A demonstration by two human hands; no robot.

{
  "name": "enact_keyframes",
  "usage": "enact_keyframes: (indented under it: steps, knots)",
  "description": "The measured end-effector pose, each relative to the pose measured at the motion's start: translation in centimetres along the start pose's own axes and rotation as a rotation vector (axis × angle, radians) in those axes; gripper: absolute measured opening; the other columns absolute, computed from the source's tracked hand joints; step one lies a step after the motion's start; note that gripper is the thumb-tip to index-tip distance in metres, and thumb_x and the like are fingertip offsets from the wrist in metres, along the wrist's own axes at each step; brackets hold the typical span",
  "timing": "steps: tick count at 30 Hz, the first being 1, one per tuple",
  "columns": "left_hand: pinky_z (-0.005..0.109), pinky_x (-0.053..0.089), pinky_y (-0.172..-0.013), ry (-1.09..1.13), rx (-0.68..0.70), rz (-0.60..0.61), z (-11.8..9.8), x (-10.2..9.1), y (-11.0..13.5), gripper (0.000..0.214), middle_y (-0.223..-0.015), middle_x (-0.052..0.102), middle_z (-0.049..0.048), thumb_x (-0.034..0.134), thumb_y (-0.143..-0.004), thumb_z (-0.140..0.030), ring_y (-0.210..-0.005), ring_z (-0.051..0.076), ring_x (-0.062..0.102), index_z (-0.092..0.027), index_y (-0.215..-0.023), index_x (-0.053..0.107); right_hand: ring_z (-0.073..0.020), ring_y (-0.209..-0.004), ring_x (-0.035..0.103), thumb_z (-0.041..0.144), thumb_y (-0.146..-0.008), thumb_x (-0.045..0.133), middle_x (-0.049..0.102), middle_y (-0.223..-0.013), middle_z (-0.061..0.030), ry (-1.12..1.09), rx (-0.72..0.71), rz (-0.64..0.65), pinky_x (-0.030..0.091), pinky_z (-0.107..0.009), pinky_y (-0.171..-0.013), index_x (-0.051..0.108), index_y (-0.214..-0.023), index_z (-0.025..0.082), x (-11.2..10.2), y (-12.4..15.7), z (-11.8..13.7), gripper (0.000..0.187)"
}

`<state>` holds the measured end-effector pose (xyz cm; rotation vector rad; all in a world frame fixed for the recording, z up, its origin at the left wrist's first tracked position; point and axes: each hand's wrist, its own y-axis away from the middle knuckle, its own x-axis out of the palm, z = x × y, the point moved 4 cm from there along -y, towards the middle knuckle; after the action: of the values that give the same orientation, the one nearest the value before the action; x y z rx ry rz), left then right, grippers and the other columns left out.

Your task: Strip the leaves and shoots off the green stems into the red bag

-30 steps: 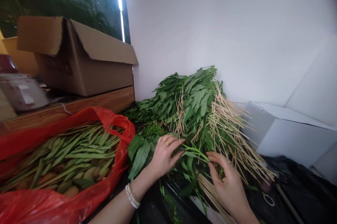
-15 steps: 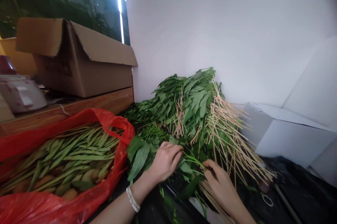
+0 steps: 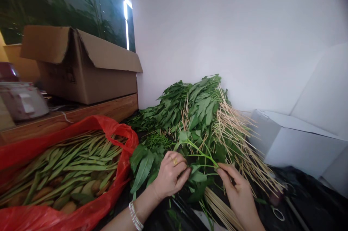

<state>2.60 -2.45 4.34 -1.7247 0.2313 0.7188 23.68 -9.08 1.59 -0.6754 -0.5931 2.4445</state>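
In my right hand, thumb and forefinger pinch the lower end of a leafy green sprig, whose thin stems fan out up and to the left. My left hand is closed beside the sprig, its fingers curled inward; what they hold, if anything, is hidden. It wears a ring and a beaded bracelet. Under and between the hands lie loose leaves and a bundle of bare wooden skewers. Beyond them rises a heap of leafy greens on thin skewers pointing right.
At left, an open red plastic bag holds long green bean pods and brownish round produce. A cardboard box and a white container stand on a wooden ledge. Right are a white box and black plastic sheeting.
My left hand has come away from the stems, moving slightly down. My right hand has shifted a little right with the sprig, which now spreads upward.
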Motion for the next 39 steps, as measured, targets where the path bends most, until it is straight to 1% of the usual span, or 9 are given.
enact_keyframes:
  steps: [9,15,19,22,26,29,33,36,39]
  knots:
    - [0.036,0.041,-0.077,0.097,-0.085,-0.052,0.3,-0.1,0.4,0.018,-0.075,0.062,0.0042,0.045,-0.089,-0.018,-0.076,0.018,0.055,-0.019,-0.076,0.056,-0.0233,-0.089,0.069,0.047,-0.078,0.061,0.074,-0.097,-0.0071,-0.052,0.044,-0.031,0.057,-0.031,-0.08,0.074,-0.087,0.022,-0.3,-0.1,0.0,0.03]
    - [0.029,0.045,-0.075,0.347,-0.631,-0.319,4.0,-0.2,1.3,0.017,-0.084,0.063,0.0034,0.048,-0.093,-0.032,-0.079,0.017,0.058,-0.019,-0.091,0.058,-0.0242,-0.092,0.068,0.048,-0.08,0.061,0.073,-0.099,-0.0076,-0.028,0.015,-0.017,0.057,-0.033,-0.081,0.074,-0.089,0.022,-0.2,0.0,-0.6,0.03]
    - [0.029,0.048,-0.078,0.656,-0.773,-0.332,5.6,0.7,1.1,0.03,-0.094,0.067,0.0049,0.056,-0.088,-0.043,-0.085,0.018,0.061,-0.017,-0.104,0.06,-0.0239,-0.094,0.066,0.043,-0.085,0.058,0.072,-0.098,-0.0076,0.033,-0.12,0.105,0.053,-0.036,-0.085,0.073,-0.09,0.024,0.6,0.2,-0.1,0.025]
    - [0.032,0.049,-0.083,0.849,-0.798,-0.296,5.8,1.4,0.9,0.038,-0.098,0.07,0.0068,0.063,-0.083,-0.045,-0.091,0.021,0.064,-0.015,-0.106,0.063,-0.0226,-0.094,0.066,0.039,-0.087,0.055,0.071,-0.098,-0.0068,0.089,-0.162,0.223,0.052,-0.036,-0.086,0.072,-0.095,0.026,1.7,0.6,0.0,0.023]
    - [0.033,0.048,-0.086,0.917,-0.781,-0.262,5.2,1.8,0.9,0.038,-0.098,0.071,0.0067,0.069,-0.079,-0.042,-0.095,0.024,0.063,-0.016,-0.106,0.068,-0.0213,-0.091,0.067,0.037,-0.085,0.057,0.071,-0.098,-0.0062,0.134,-0.129,0.324,0.054,-0.033,-0.081,0.066,-0.111,0.026,3.2,1.6,0.1,0.03]
    - [0.03,0.049,-0.079,0.893,-0.759,-0.172,4.6,1.9,0.9,0.033,-0.089,0.07,0.005,0.063,-0.084,-0.044,-0.085,0.021,0.062,-0.015,-0.095,0.071,-0.0214,-0.083,0.068,0.041,-0.086,0.055,0.071,-0.088,-0.0056,0.163,-0.123,0.358,0.054,-0.032,-0.076,0.071,-0.102,0.026,3.8,2.0,0.4,0.027]
    - [0.029,0.046,-0.078,0.617,-0.655,-0.219,4.2,0.8,0.8,0.032,-0.086,0.066,0.0044,0.054,-0.091,-0.039,-0.084,0.019,0.059,-0.015,-0.077,0.07,-0.0204,-0.07,0.067,0.049,-0.087,0.052,0.07,-0.079,-0.0056,0.115,-0.056,0.265,0.053,-0.029,-0.066,0.074,-0.089,0.023,3.1,1.5,0.3,0.033]
    - [0.032,0.046,-0.084,0.417,-0.595,-0.314,4.1,-0.1,0.7,0.021,-0.091,0.065,0.005,0.059,-0.087,-0.032,-0.091,0.02,0.059,-0.018,-0.077,0.071,-0.0193,-0.061,0.065,0.053,-0.083,0.056,0.069,-0.07,-0.0039,0.084,0.027,0.141,0.053,-0.028,-0.063,0.074,-0.086,0.022,2.2,1.1,-0.2,0.036]
    - [0.031,0.049,-0.074,0.33,-0.618,-0.403,4.1,-0.6,0.7,0.013,-0.093,0.062,0.0055,0.066,-0.081,-0.03,-0.085,0.019,0.059,-0.02,-0.077,0.071,-0.0189,-0.056,0.064,0.055,-0.08,0.058,0.067,-0.06,-0.0019,0.073,0.097,0.093,0.053,-0.027,-0.059,0.074,-0.086,0.021,1.8,1.0,-0.7,0.038]
